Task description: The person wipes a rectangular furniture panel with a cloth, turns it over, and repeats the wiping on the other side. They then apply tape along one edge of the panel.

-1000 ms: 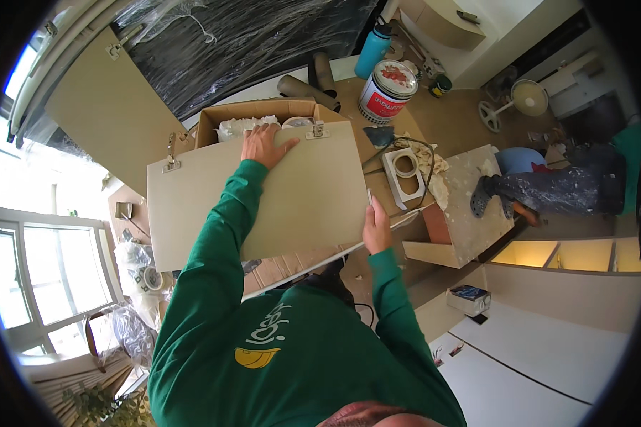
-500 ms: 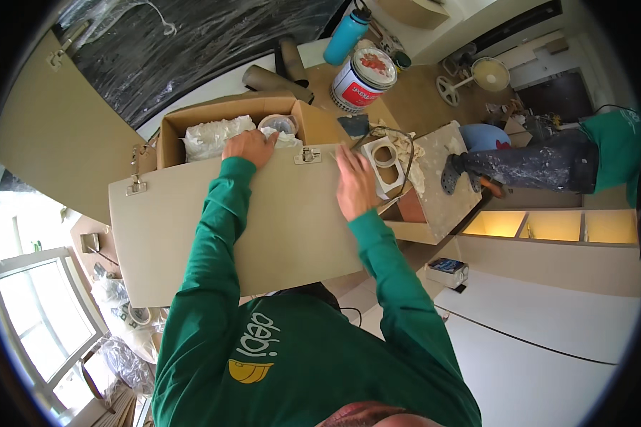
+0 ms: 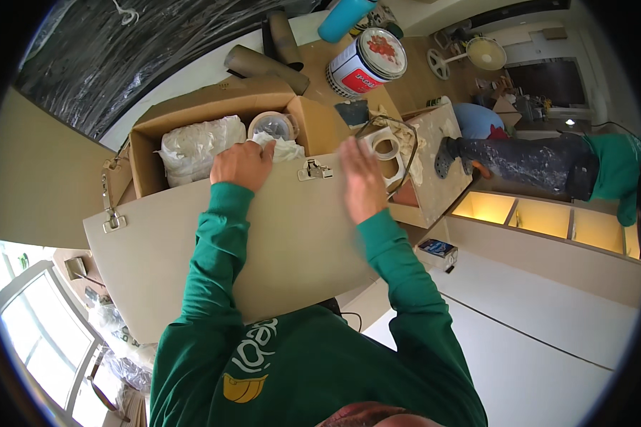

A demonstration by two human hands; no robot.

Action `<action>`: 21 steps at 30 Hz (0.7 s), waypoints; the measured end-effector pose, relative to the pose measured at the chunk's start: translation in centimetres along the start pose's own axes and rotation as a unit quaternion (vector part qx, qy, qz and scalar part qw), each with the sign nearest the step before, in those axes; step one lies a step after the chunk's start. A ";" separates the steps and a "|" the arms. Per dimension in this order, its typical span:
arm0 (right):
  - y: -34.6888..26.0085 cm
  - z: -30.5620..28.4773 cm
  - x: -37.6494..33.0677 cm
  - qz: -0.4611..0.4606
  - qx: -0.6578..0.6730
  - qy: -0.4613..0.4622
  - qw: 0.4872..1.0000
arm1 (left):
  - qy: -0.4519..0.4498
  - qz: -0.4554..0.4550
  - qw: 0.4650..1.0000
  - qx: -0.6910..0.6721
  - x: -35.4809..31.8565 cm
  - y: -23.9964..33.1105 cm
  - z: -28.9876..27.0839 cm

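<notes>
A beige cabinet door (image 3: 292, 242) lies across in front of me, with a metal hinge (image 3: 315, 169) fixed near its far edge. Another hinge (image 3: 112, 219) sits at its left corner. My left hand (image 3: 241, 167) is closed over the far edge, its fingertips hidden behind the panel. At the right edge my right hand (image 3: 363, 181) rests with fingers stretched out, slightly blurred. Just beyond the door stands an open cardboard box (image 3: 214, 96) holding a white plastic-wrapped bundle (image 3: 203, 146) and a roll of tape (image 3: 274, 127).
A paint can (image 3: 367, 64), a blue bottle (image 3: 345, 21) and cardboard tubes (image 3: 267, 67) stand or lie beyond the box. Right of my right hand are a tape roll (image 3: 386, 146) and a dark cable (image 3: 413, 153). A co-worker's leg (image 3: 520, 160) is farther right.
The cabinet door has tilted and shifted a little toward me and left, with my left hand still on its far edge. My right hand has slid slightly along the right edge.
</notes>
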State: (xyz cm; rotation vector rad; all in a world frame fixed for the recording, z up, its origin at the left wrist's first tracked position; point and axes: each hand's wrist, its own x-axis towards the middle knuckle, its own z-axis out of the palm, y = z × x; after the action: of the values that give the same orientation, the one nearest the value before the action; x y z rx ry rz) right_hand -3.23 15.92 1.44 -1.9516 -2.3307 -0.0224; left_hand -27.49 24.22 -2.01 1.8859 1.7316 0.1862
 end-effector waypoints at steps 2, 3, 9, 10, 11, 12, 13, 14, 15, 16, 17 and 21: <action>0.2 -0.3 0.2 -0.007 0.001 0.020 1.000 | -0.002 0.004 1.000 -0.002 0.3 0.2 0.3; -0.9 -0.4 0.2 -0.016 0.021 0.009 1.000 | 0.002 0.008 1.000 0.000 0.3 0.1 0.6; 1.0 -0.8 1.1 -0.003 -0.001 -0.011 1.000 | -0.003 0.016 1.000 -0.015 0.1 -0.3 0.1; -0.1 -0.3 1.2 -0.045 0.056 -0.009 0.997 | -0.007 0.018 1.000 -0.024 0.2 -0.1 0.1; -0.3 -0.8 1.6 -0.053 0.068 -0.018 0.996 | 0.002 0.019 1.000 -0.018 0.3 0.0 0.3; -0.6 -1.5 2.1 -0.062 0.081 -0.027 0.994 | 0.010 0.020 1.000 -0.012 0.3 0.0 0.4; -1.2 -1.8 2.4 -0.068 0.096 -0.038 0.992 | 0.016 0.021 1.000 -0.004 0.1 -0.2 0.3; 0.9 -1.4 2.4 -0.047 0.065 -0.024 0.996 | 0.007 0.018 1.000 -0.007 0.1 -0.3 0.3; 3.1 -1.2 2.1 -0.027 0.044 -0.038 0.998 | -0.002 0.014 1.000 -0.011 0.2 -0.2 0.2; 2.4 -1.5 2.3 -0.038 0.067 -0.057 0.995 | -0.010 0.014 1.000 -0.014 0.3 0.2 0.2; 1.4 -2.3 2.6 -0.049 0.085 -0.074 0.992 | 0.001 0.014 1.000 -0.016 0.3 0.2 0.3; -0.7 -2.6 3.0 -0.071 0.125 -0.084 0.986 | 0.018 0.013 1.000 -0.021 0.1 -0.1 0.5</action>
State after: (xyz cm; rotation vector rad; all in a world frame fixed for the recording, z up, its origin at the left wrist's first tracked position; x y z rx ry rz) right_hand -4.23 18.52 4.29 -1.7260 -2.4304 0.4199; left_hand -27.34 24.12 -2.50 1.8863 1.7133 0.2674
